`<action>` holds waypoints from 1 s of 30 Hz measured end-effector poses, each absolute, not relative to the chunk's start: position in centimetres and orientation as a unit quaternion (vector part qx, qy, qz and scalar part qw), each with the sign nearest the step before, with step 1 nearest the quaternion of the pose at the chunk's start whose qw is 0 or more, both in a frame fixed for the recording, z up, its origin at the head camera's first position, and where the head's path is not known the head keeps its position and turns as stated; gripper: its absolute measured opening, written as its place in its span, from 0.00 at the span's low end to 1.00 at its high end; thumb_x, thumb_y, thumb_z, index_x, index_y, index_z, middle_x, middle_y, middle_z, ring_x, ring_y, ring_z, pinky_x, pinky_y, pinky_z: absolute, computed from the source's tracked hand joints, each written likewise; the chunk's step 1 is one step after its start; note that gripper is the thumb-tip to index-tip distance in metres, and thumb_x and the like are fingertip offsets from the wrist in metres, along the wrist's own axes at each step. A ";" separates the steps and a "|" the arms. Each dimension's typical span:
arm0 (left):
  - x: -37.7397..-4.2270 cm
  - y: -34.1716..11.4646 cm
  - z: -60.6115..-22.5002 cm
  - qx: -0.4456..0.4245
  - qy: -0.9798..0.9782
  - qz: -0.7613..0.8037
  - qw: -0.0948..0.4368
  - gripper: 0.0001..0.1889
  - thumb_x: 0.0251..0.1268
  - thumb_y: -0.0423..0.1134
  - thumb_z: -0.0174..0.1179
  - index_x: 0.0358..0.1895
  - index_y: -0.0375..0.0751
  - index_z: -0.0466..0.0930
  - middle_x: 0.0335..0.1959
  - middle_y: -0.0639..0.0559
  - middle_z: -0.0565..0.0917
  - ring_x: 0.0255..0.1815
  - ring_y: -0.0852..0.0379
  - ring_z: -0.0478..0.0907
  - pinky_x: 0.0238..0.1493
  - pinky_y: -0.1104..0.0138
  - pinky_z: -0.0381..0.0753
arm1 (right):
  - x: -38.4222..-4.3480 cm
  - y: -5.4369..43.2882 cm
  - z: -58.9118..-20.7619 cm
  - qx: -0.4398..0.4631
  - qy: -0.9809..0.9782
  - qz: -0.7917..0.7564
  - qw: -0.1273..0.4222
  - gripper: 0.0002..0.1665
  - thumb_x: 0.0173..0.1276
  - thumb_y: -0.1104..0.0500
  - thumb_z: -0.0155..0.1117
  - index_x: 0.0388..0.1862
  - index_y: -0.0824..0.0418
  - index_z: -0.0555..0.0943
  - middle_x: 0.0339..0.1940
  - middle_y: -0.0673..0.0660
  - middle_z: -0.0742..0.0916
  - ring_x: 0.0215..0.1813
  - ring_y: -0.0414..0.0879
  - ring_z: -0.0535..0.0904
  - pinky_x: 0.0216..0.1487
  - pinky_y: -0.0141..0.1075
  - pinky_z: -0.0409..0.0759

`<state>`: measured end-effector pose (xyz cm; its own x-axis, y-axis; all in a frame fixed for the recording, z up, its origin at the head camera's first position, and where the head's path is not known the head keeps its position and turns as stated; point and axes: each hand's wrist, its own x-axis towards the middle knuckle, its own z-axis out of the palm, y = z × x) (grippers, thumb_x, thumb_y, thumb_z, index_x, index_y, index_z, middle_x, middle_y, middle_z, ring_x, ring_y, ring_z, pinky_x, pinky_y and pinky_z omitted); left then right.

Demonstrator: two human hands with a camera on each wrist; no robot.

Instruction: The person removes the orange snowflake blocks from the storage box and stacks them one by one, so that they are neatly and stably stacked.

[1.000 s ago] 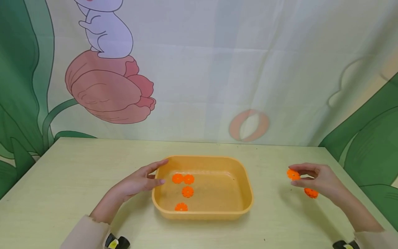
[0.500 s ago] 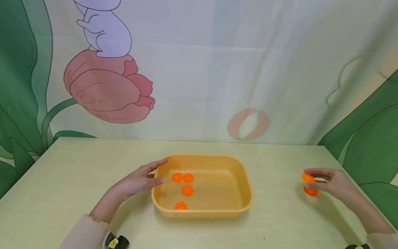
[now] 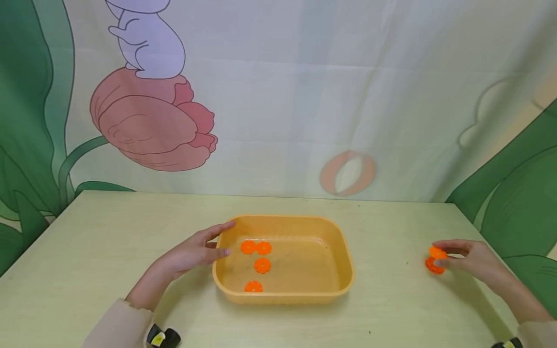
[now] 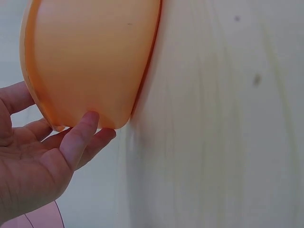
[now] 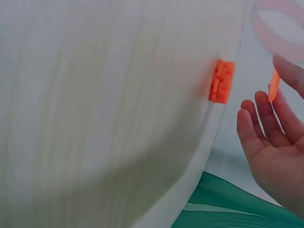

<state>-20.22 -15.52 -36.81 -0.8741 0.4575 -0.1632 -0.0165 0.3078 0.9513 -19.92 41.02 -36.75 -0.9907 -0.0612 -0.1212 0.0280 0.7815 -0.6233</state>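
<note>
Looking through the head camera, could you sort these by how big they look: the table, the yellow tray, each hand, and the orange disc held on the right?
Largest to smallest:
1. Table
2. Yellow tray
3. Left hand and right hand: too alike to rank
4. Held orange disc

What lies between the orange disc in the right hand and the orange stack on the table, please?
Only an open gap: the right wrist view shows the backdrop between the held disc and the stack.
</note>
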 end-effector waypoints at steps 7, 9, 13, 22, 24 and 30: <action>-20.3 -15.5 -36.8 0.128 0.787 0.568 0.205 0.34 0.62 0.36 0.57 0.70 0.44 0.54 0.72 0.40 0.47 0.62 0.36 0.62 0.56 0.50 0.69 | -20.5 41.8 -37.7 0.004 0.940 -0.329 0.093 0.34 0.54 0.50 0.69 0.54 0.70 0.75 0.49 0.63 0.81 0.38 0.23 0.70 0.38 0.32 0.73; -20.3 -15.5 -36.8 0.125 0.786 0.570 0.205 0.34 0.61 0.36 0.57 0.70 0.44 0.54 0.72 0.40 0.47 0.62 0.36 0.62 0.56 0.50 0.69 | -20.6 42.0 -37.9 0.005 0.939 -0.331 0.097 0.34 0.53 0.51 0.70 0.54 0.71 0.75 0.49 0.64 0.81 0.37 0.25 0.71 0.37 0.30 0.74; -20.3 -15.4 -36.8 0.125 0.783 0.573 0.206 0.34 0.61 0.36 0.57 0.70 0.44 0.54 0.72 0.40 0.47 0.62 0.37 0.63 0.55 0.51 0.70 | -20.7 42.3 -38.3 0.002 0.935 -0.342 0.100 0.33 0.53 0.54 0.70 0.53 0.73 0.74 0.47 0.63 0.82 0.37 0.27 0.73 0.36 0.29 0.74; -20.4 -15.4 -36.8 0.122 0.782 0.574 0.209 0.34 0.61 0.36 0.57 0.70 0.44 0.54 0.72 0.39 0.47 0.62 0.38 0.64 0.55 0.51 0.70 | -21.0 42.4 -38.5 -0.010 0.934 -0.341 0.103 0.32 0.52 0.56 0.70 0.52 0.74 0.75 0.45 0.63 0.83 0.37 0.28 0.74 0.36 0.29 0.75; -20.4 -15.4 -36.8 0.122 0.784 0.573 0.208 0.34 0.61 0.36 0.57 0.70 0.44 0.54 0.72 0.39 0.47 0.62 0.37 0.64 0.55 0.51 0.70 | -21.1 42.3 -38.5 -0.007 0.934 -0.340 0.109 0.33 0.52 0.55 0.71 0.52 0.74 0.74 0.45 0.63 0.83 0.37 0.29 0.75 0.36 0.29 0.75; -20.3 -15.4 -36.6 0.120 0.785 0.572 0.208 0.33 0.61 0.35 0.57 0.70 0.43 0.55 0.72 0.39 0.47 0.62 0.36 0.63 0.55 0.50 0.70 | -20.9 41.9 -38.3 -0.007 0.934 -0.337 0.117 0.33 0.52 0.55 0.71 0.52 0.74 0.74 0.43 0.62 0.83 0.37 0.34 0.75 0.35 0.30 0.74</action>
<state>-20.32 -15.36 -36.62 -0.8847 0.4261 -0.1890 -0.0493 0.3177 0.9469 -20.91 41.93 -38.27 -0.9727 -0.0921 -0.2131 0.0649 0.7734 -0.6306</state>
